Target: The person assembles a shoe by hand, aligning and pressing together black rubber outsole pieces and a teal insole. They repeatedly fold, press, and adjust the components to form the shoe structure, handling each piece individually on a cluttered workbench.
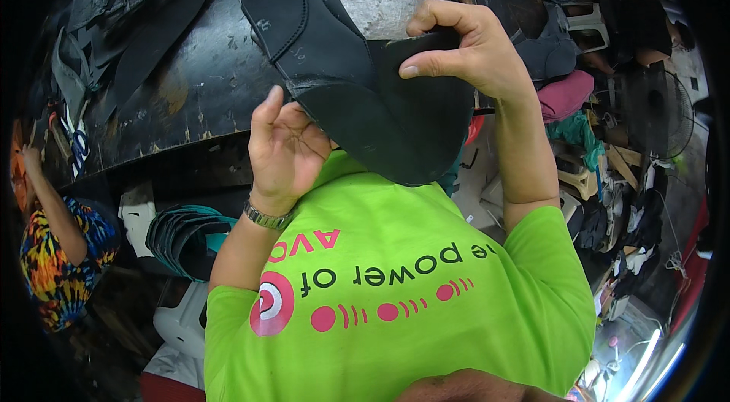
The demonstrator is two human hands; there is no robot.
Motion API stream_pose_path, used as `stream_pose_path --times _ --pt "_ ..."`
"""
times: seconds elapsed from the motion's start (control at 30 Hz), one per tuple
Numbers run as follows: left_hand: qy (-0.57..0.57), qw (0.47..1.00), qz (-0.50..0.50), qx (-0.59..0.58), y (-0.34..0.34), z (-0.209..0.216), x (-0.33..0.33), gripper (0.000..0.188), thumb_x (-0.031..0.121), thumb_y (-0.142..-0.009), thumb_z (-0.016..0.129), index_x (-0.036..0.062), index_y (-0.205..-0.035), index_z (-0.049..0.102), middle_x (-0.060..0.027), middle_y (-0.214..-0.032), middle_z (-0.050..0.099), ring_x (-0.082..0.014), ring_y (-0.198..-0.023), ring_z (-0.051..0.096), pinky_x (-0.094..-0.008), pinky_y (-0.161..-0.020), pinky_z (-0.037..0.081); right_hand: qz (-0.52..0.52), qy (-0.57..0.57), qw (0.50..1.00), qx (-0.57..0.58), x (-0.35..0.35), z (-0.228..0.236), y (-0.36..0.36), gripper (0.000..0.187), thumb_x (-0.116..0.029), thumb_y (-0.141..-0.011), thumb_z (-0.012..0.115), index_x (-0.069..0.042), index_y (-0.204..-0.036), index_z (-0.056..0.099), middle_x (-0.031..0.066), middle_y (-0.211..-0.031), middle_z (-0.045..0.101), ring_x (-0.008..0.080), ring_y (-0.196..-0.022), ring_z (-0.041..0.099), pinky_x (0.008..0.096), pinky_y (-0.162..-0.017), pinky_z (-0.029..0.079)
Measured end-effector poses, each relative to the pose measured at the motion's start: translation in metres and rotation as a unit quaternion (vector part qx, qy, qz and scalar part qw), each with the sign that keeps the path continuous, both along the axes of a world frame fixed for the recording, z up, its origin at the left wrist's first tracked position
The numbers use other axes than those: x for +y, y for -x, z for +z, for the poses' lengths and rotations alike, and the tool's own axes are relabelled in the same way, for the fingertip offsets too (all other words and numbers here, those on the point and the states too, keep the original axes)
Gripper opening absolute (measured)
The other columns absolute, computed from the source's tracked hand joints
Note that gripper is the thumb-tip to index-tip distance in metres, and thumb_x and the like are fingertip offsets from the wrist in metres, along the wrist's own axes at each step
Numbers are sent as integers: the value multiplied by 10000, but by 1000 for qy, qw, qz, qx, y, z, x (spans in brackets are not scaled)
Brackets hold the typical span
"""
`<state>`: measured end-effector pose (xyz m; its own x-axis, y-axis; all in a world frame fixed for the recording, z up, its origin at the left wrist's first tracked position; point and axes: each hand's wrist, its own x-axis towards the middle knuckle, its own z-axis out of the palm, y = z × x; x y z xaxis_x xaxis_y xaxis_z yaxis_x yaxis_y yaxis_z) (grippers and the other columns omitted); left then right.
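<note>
Across the near edge of the dark table, a black stitched piece is held, its far edge pinched by the right hand, apparently to keep it spread; its left side is backed by the loosely cupped left hand, seemingly for support.

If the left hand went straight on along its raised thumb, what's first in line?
Probably the edge of the black stitched piece, just past the thumb of the left hand; whether they already touch is unclear.
</note>
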<state>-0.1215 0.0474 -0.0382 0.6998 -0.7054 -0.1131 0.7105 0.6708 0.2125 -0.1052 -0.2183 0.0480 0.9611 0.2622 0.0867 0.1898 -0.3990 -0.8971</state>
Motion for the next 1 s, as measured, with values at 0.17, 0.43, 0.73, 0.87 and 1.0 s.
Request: stream_pose_path --times 0.17,0.43,0.73,0.87,1.0 --pt "-234 963 -36 -126 -5 16 -8 488 461 -1007 521 17 -1138 673 -109 -1072 732 -203 -944 713 -327 -891 559 13 18 1000 1 2 0 7 348 -23 -659 888 17 -873 617 11 -849 614 94 -822 569 249 -759 457" --pt "-225 973 -46 -11 -16 33 -11 256 219 -980 618 -15 -1061 681 -133 -994 742 -199 -840 745 -303 -727 616 84 -13 996 -19 -2 -1 15 293 -36 -712 847 19 -919 647 52 -851 658 148 -807 608 274 -771 482" --pt "-217 973 -50 -62 -19 20 -12 140 61 -957 619 -18 -1062 669 -125 -980 736 -196 -847 743 -268 -717 609 99 13 994 -40 -6 3 24 265 45 -682 785 27 -902 639 65 -824 642 176 -792 618 287 -745 481" --pt "-215 972 -48 -87 -16 19 -14 172 67 -969 604 -30 -1102 651 -137 -1028 726 -206 -901 737 -293 -773 607 102 27 993 -52 -5 5 26 268 44 -676 779 30 -904 640 69 -807 630 199 -768 613 301 -718 477" --pt "-233 964 -24 -123 -13 22 -15 201 71 -976 595 -33 -1144 633 -141 -1072 715 -216 -954 727 -302 -810 602 92 54 993 -56 -3 5 27 269 44 -676 775 20 -905 637 80 -802 623 230 -759 609 309 -705 474"
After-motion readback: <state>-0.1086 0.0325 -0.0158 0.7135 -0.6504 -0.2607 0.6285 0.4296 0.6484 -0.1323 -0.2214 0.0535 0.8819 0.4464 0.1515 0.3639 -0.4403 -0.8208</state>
